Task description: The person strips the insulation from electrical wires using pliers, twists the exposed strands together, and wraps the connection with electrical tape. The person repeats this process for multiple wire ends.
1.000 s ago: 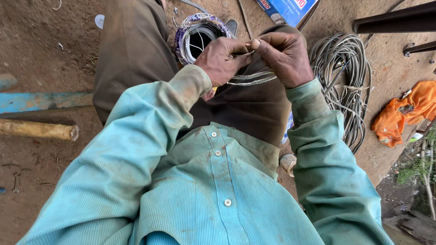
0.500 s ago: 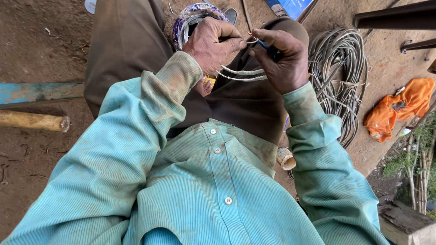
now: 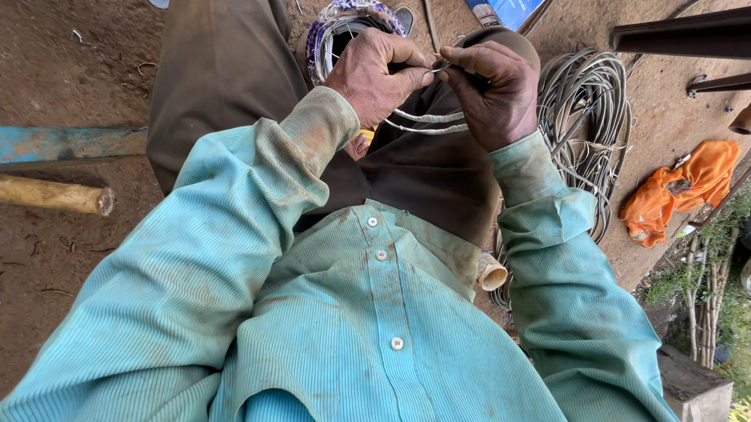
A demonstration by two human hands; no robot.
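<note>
Pinching a thin white wire between both hands, left hand and right hand fingers pressed tight, its end could slip free or jab skin.

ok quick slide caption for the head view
Seated person's left hand and right hand pinch thin pale wires above their lap.

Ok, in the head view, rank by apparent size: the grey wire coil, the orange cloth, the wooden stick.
1. grey wire coil, clearly largest.
2. and 3. orange cloth and wooden stick cover similar areas, and the frame cuts off the stick, so no ranking between them.
</note>
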